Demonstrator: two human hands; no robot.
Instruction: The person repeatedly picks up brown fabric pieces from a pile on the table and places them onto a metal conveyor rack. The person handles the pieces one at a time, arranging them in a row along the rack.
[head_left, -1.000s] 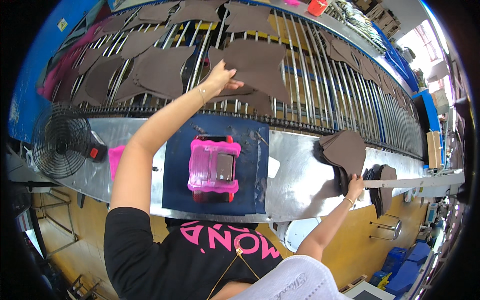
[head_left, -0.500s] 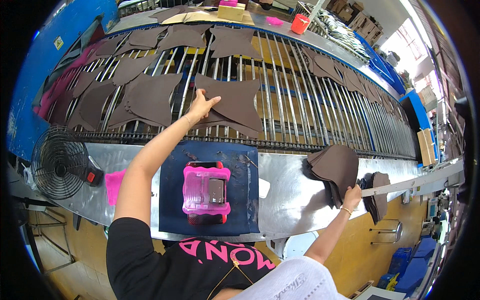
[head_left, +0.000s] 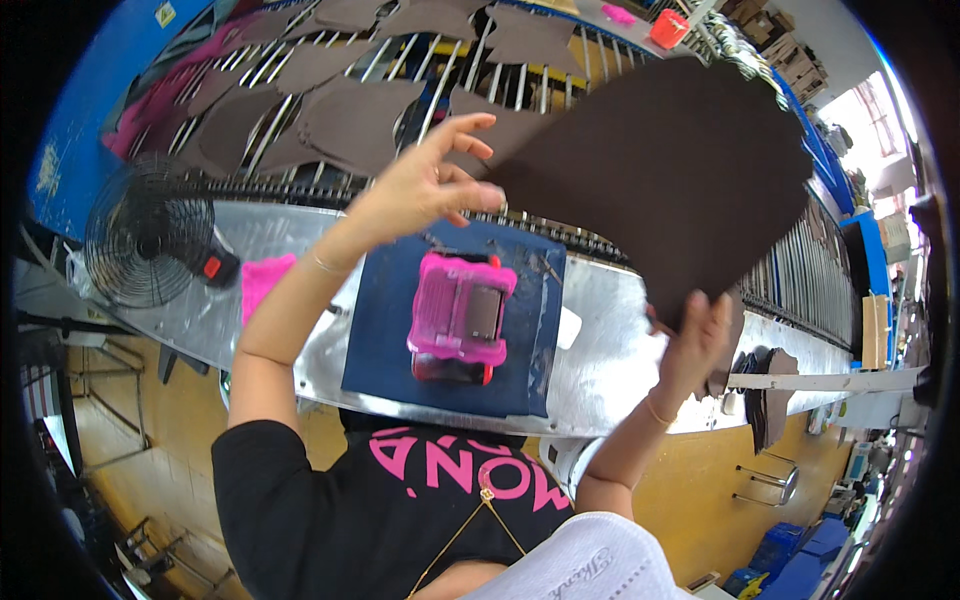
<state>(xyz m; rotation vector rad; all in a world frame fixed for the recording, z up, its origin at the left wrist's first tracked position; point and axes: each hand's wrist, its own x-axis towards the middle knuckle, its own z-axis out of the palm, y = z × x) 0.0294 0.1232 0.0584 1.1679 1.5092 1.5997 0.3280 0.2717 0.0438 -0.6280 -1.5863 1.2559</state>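
A large dark brown cut piece of leather-like sheet is raised above the right part of the rollers. My right hand pinches its lower edge. Beside the sheet's left tip is my left hand, with its fingers curved and spread apart and nothing visibly gripped. Below that hand, a pink device with a dark rectangular block on top stands on a dark blue mat. Other brown pieces lie overlapping on the roller conveyor. The raised sheet hides part of the conveyor and the pile behind my right hand.
A black wire fan and a pink cloth are on the left of the metal table. A pale bar juts in from the right, near hanging brown pieces. A red bucket stands beyond the conveyor.
My right hand has lifted a brown sheet from the pile on the table up over the rollers. My left hand has come off the pieces on the conveyor. The view has shifted.
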